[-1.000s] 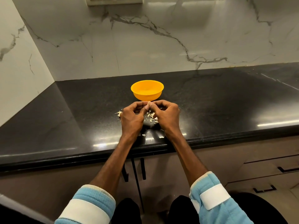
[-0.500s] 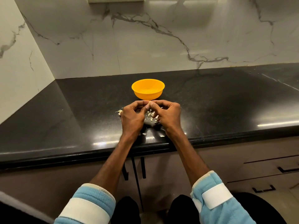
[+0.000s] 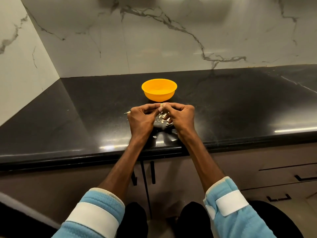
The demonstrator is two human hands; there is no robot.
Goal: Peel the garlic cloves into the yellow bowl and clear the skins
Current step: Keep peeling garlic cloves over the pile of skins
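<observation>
Dim warm light; glare streaks the glossy countertop (image 3: 240,103) at three and eight o'clock, edges bow, wall (image 3: 154,40) blurs at twelve.

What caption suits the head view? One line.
Left hand and right hand pinch a garlic clove over skins near the yellow bowl.

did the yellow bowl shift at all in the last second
No. The yellow bowl stays put, with the same gap to the back edge of the countertop; only the camera tilted.

bowl (image 3: 159,90) on counter (image 3: 240,103), skins (image 3: 162,117) before it
</observation>
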